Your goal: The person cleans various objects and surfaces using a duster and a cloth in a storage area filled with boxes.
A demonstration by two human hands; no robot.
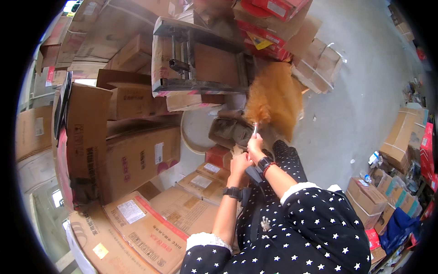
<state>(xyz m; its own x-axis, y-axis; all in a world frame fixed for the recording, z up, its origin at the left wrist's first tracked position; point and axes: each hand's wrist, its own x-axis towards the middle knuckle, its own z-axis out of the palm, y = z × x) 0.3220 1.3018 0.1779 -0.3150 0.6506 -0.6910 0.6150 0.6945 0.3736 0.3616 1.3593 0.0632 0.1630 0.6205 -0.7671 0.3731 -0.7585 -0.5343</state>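
Note:
Both my hands are closed in front of my body, one near the other. My right hand point(255, 147) grips the handle of an orange feather duster point(258, 109), whose fluffy head points away from me. Just behind and to the left, my left hand point(241, 162) is closed, seemingly around the lower end of the same handle, though the fingers hide it. Beyond the duster hangs or lies an orange-brown sheet-like item point(282, 99), its edge with the duster blurred. A dark metal frame point(202, 85) rests on a carton at the upper left.
Cardboard cartons point(137, 161) are stacked at the left, with flat ones point(150, 233) in the lower left. Red boxes point(267, 37) stand at the top. An open carton point(229, 132) and a round rim point(186, 137) lie near my hands. Tied cartons point(398, 137) line the right.

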